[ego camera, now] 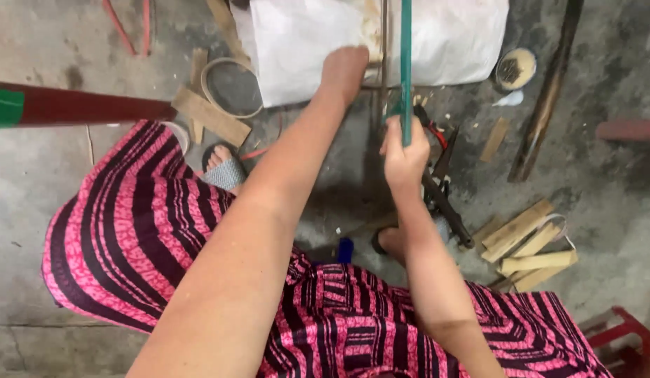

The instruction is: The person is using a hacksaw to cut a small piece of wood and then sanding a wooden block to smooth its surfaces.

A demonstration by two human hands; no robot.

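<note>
- Right hand (403, 148): fingers clenched around a thin teal-green strip (406, 63) that stands upright and runs out of the top edge of the view. The grip sits at the strip's lower visible end.
- Left hand (344, 70): extended forward, closed as a fist at the edge of a white woven sack (451, 35) and beside a thin brownish upright stick (384, 49). Whether the fingers actually grasp the stick cannot be told; they are turned away from the camera.
- The teal-green strip stands just right of the brownish stick, in front of the sack, between the two hands.
- Just beside the right hand, on the grey concrete floor (605, 168): a dark hand tool with red-trimmed handles (437, 161), lying among wood chips.
- Right of the forearm: a pile of flat pale bamboo slats (531, 245).
- Further up on the right: a long dark pole (549, 91) lying slantwise, and a small round pale container (516, 68).
- Left side: a thick red pole with a green band (73, 105) crossing level, a flat wooden piece (212, 116), and a coiled pale bamboo strip (230, 87).
- The person wears a pink-and-black striped skirt (143, 231); a foot in a grey sandal (223, 168) shows at its hem.
</note>
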